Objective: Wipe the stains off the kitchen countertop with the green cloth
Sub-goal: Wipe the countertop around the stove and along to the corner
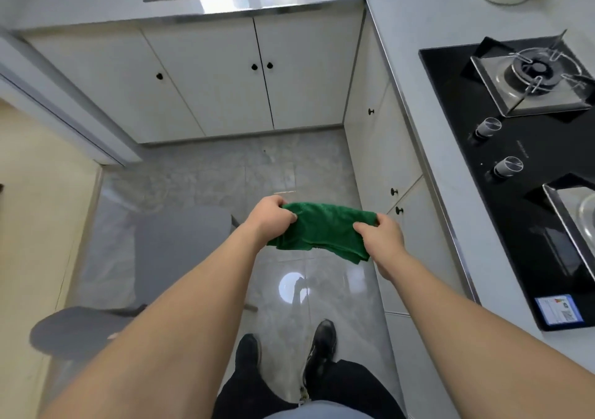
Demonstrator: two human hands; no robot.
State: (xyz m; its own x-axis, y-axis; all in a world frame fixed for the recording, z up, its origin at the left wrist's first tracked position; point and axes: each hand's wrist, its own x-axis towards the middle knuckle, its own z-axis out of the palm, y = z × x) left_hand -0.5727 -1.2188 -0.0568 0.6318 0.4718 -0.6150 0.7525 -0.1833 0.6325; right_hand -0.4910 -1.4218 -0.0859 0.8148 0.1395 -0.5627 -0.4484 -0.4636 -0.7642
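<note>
Above glossy floor tiles, L hand (269, 217) & R hand (380, 239) pinching folded, nubby green cloth (325, 230)

Both hands (270, 217) (381, 238) grip the green cloth (325, 230) above the floor (199, 173).

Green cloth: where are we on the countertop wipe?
Done: the green cloth is picked up, held between the left hand and right hand. In hand: both hands grip it stretched out over the floor, not on any surface. Left: all the wiping; the cloth has not touched the countertop. No stains are discernible from this view.
</note>
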